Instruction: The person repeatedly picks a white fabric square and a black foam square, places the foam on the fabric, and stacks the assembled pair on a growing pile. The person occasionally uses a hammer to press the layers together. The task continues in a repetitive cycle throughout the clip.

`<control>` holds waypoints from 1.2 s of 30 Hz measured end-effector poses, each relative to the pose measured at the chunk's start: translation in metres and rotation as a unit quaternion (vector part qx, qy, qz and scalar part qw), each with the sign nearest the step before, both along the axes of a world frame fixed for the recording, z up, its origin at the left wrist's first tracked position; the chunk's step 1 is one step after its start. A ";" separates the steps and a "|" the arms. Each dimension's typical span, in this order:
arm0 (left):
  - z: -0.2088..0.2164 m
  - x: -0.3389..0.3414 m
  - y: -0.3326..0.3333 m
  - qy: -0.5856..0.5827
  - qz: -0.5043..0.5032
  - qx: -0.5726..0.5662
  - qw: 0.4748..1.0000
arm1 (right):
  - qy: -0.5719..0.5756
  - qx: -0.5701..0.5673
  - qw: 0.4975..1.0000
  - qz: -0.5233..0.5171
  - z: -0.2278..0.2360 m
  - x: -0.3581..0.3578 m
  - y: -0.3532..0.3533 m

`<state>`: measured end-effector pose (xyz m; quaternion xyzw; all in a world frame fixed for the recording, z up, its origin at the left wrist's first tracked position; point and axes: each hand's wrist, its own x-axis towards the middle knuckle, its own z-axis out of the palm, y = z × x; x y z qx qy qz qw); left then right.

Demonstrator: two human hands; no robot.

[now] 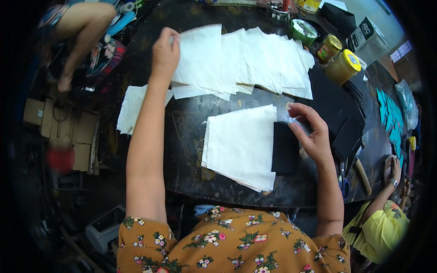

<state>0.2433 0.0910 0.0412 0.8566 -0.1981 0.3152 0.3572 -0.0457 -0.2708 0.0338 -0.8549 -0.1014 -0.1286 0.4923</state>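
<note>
Here the person's left hand (165, 52) reaches toward the far side of the dark round table (191, 136), its fingers pinched shut on the left corner of a white fabric sheet (200, 59). That sheet tops a row of overlapping white sheets (268, 61) fanned out along the far part of the table. The right hand (309, 132) sits nearer the front edge, its fingers curled and only partly closed, the tips touching a small black fabric square (285, 148). The square lies partly over the right edge of a neat stack of white cloth (239, 145) in the middle of the table. Another small pile of white pieces (129, 109) hangs over the left edge. Two yellow-lidded jars (339, 61) stand near the far right edge, beside black fabric pieces (337, 109). Another person in a yellow sleeve (380, 227) is at the right edge.
</note>
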 end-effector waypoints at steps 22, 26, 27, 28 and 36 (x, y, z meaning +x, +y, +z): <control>0.000 -0.244 -0.071 0.353 -0.145 -0.174 0.908 | 0.227 0.291 0.929 0.002 -0.004 -0.055 0.000; -0.042 -0.243 -0.058 0.287 -0.100 -0.078 0.950 | 0.244 0.243 0.936 -0.067 -0.009 -0.056 -0.004; -0.047 -0.241 -0.057 0.281 -0.093 -0.064 0.953 | 0.229 0.254 0.939 -0.047 -0.010 -0.056 -0.004; -0.049 -0.241 -0.056 0.276 -0.095 -0.062 0.954 | 0.225 0.259 0.938 -0.042 -0.011 -0.058 -0.004; -0.035 -0.245 -0.054 0.274 -0.074 -0.066 0.957 | -0.017 -0.008 0.965 -0.263 0.016 -0.103 -0.074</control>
